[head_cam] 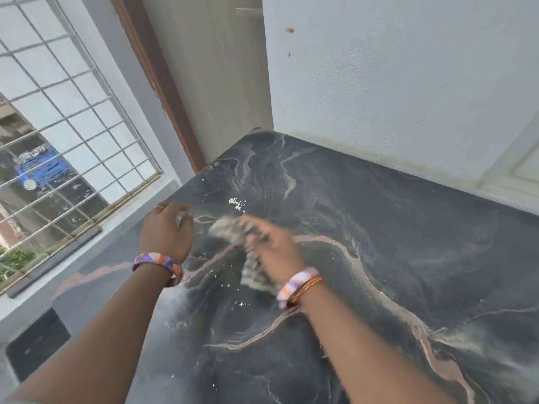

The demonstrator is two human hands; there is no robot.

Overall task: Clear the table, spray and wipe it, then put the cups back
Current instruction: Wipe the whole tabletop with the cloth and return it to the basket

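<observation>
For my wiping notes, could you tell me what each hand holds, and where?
Right hand presses the crumpled grey cloth from above; left hand holds nothing visible.

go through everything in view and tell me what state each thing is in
Table: dark marble top, white crumbs scattered, no cups on it.
Cloth: crumpled, on the table under the right hand.
Right hand: on the cloth, blurred.
Left hand: at the table's edge, fingers loosely curled.
Window: barred.

soft daylight is let in through the window (67, 135); the right hand (271, 243) far from it is smeared by motion blur.
</observation>
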